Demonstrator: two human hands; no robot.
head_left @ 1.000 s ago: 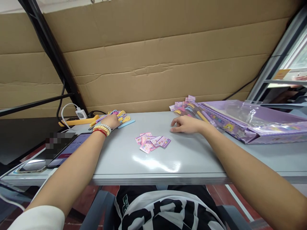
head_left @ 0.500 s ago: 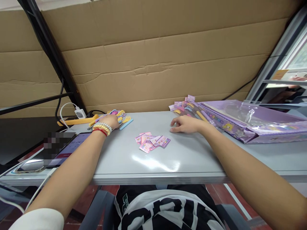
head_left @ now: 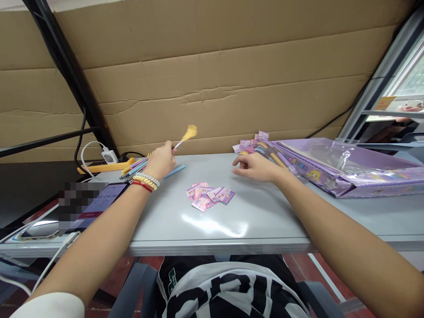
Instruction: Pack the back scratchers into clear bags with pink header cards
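Observation:
My left hand (head_left: pixel 161 162) is closed on a slim yellow-topped pen (head_left: pixel 189 133), raised above the back of the table. Its yellow end points up and to the right; motion blurs it. Under and beside that hand lie several coloured pens (head_left: pixel 136 168), partly covered by it, and a light blue one (head_left: pixel 174 171). My right hand (head_left: pixel 253 167) rests on the table with bent fingers apart, holding nothing. Right behind it are pens in clear wrapping (head_left: pixel 276 158) with small pink tags (head_left: pixel 245 143). A loose pile of small pink and purple cards (head_left: pixel 208 196) lies between my hands.
A purple box (head_left: pixel 351 176) with clear plastic stands at the right. On the left are a phone (head_left: pixel 99 201), a white charger (head_left: pixel 109 155) with cables and a yellow bar-like object (head_left: pixel 106 168). A cardboard wall (head_left: pixel 212 88) rises behind the grey table (head_left: pixel 265 221).
My left hand has come up and to the right from the pens, lifting the yellow-topped one. My right hand has barely shifted.

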